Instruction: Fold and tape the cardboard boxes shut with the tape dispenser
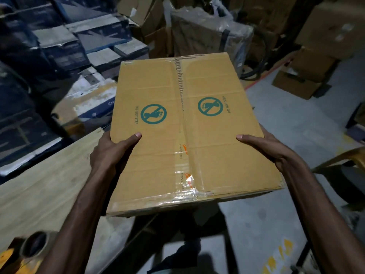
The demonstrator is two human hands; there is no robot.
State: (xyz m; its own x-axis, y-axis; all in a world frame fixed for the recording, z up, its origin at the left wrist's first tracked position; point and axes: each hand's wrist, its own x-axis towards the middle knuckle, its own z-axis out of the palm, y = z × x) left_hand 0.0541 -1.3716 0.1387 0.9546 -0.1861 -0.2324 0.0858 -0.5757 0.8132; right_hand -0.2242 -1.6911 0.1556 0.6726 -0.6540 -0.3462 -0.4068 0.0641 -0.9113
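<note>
nearest, at the lower left, a blurred tape roll (35,246) lying on the pale wooden surface (39,184), with something yellow just beside it, too smeared to name. further up, two bare forearms reaching forward. left grip (112,153) clamped on the left side of the cardboard box (158,161), thumb flat across the top, other fingers hidden under the edge. right grip (264,149) clamped likewise on the right side, thumb on top. box held in the air, off the surface, by its far corner and above the grey floor (286,135). top flaps shut, clear tape along the middle seam and across the near edge; a green "do not step" mark on each flap. beyond, dark blue cartons (59,46) stacked at the left, brown cartons (296,84) at the right, a plastic-wrapped stack (207,32) at the back.
</note>
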